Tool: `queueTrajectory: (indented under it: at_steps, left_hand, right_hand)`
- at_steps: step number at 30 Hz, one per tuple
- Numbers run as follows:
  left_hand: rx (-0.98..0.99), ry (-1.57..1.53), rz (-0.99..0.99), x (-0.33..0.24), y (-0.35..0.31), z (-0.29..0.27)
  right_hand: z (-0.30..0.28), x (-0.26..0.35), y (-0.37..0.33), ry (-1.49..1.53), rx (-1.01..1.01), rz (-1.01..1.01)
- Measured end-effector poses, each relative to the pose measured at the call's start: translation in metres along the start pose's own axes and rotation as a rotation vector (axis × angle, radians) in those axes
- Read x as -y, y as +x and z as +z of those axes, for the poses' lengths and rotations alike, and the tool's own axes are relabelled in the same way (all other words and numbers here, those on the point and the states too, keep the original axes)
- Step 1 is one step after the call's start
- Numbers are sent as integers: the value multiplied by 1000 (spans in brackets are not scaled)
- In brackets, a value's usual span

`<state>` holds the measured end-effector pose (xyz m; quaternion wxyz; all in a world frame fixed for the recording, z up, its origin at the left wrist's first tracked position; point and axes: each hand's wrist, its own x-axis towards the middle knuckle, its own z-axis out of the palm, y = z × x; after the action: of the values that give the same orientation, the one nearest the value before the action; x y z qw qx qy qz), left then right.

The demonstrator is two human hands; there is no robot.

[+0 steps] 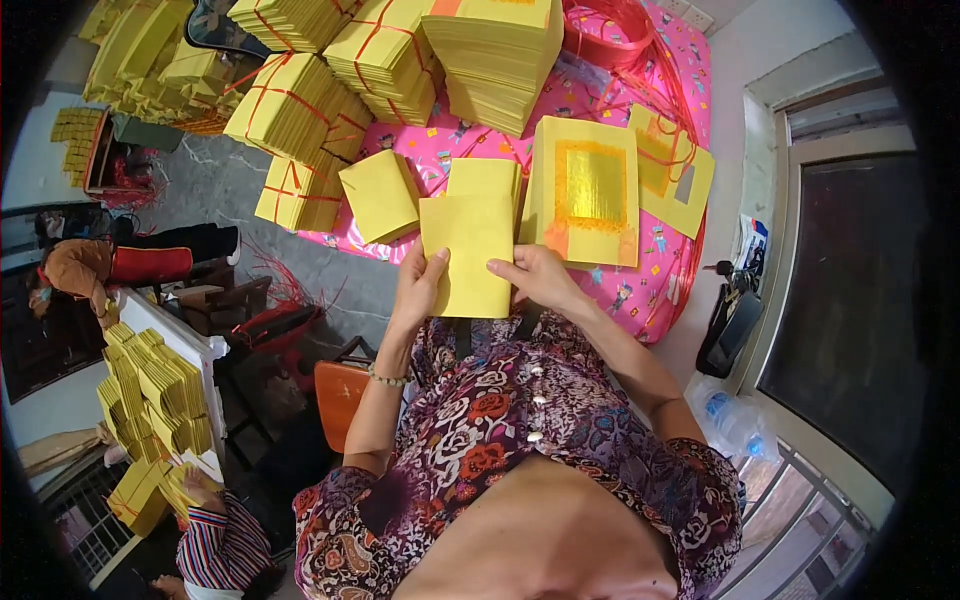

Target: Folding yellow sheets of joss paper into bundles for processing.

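Note:
Between both my hands, in front of my chest, is a folded stack of yellow paper (466, 262). My left hand (418, 285) grips its left edge with the thumb on top. On the right edge my right hand (538, 278) holds it likewise, its fingers partly hidden beneath. Just beyond lies a yellow paper stack (484, 176) on the pink patterned tablecloth (340, 240), with a loose folded stack (381, 196) to its left. Close to my right hand stands a tall yellow stack with a gold foil square (596, 185) on top.
Bundles tied with red string (300, 105) crowd the table's far left. A red strip coil (610, 35) sits at the back. At left, two people work near a white table (215, 400) piled with yellow bundles. An orange chair (343, 400) stands beside my left arm; a window (845, 300) is at right.

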<state>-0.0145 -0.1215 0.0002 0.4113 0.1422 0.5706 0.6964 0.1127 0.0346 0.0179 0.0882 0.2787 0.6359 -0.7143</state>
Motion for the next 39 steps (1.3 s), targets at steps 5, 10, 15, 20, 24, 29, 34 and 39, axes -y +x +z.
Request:
queueTrajectory:
  at_steps: [5,10,15,20,24,29,34,39]
  left_hand:
    - [-114,42,54,1,3,-9]
    - [-200,25,86,0,8,-14]
    - [-274,7,93,7,18,-22]
    - [-360,40,107,7,59,-92]
    - [-448,137,52,30,97,-161]
    - [-421,103,2,46,117,-177]
    - [-316,177,-44,68,130,-185]
    - [-311,150,-43,84,142,-202]
  right_hand:
    - [13,-16,10,120,62,-8]
    - [18,-8,7,117,13,16]
    - [18,7,4,88,-8,22]
    - [-6,-1,-7,98,-175,-282]
    - [-49,12,-27,-224,-484,-361]
    - [-82,7,-48,-612,-644,-459]
    - [-85,-6,-54,-885,-594,-541]
    - [-85,-3,-50,-1077,-512,-587]
